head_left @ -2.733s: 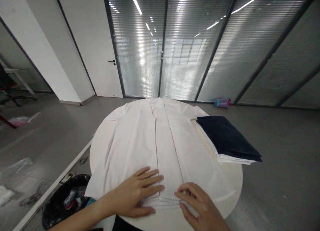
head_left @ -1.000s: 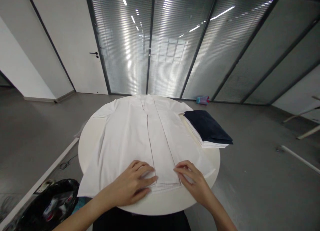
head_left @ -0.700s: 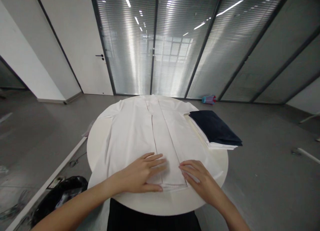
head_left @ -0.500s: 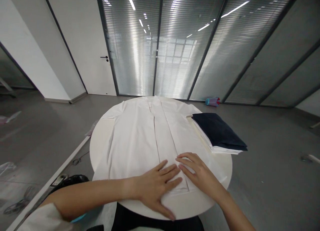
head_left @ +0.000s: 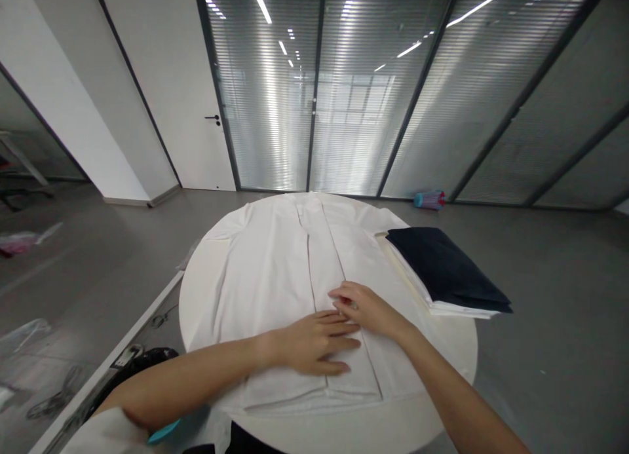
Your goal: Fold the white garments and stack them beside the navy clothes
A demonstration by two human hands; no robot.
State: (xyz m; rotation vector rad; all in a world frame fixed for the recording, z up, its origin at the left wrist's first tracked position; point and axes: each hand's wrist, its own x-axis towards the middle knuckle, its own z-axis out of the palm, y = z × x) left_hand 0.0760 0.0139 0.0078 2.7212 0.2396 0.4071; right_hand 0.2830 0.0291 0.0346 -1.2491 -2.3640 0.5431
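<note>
Poking out at the lower left, a black-lined bin (head_left: pixel 151 356) is mostly hidden by the forearm, its contents out of sight. A round white table (head_left: pixel 199 274) fills the lower centre, with a white short-sleeved shirt (head_left: pixel 270 264) spread across it, hem toward the bottom edge. The left hand (head_left: pixel 319 344) lies back-up on the shirt front, fingers loosely spread, gripping nothing. Just beyond it, the right hand (head_left: pixel 358 304) reaches in from the lower right, wrist bent, fingertips gathered narrowly at the placket; whether they pinch cloth, I cannot tell. Right of centre sits a navy-topped stack of folded garments (head_left: pixel 447 270).
</note>
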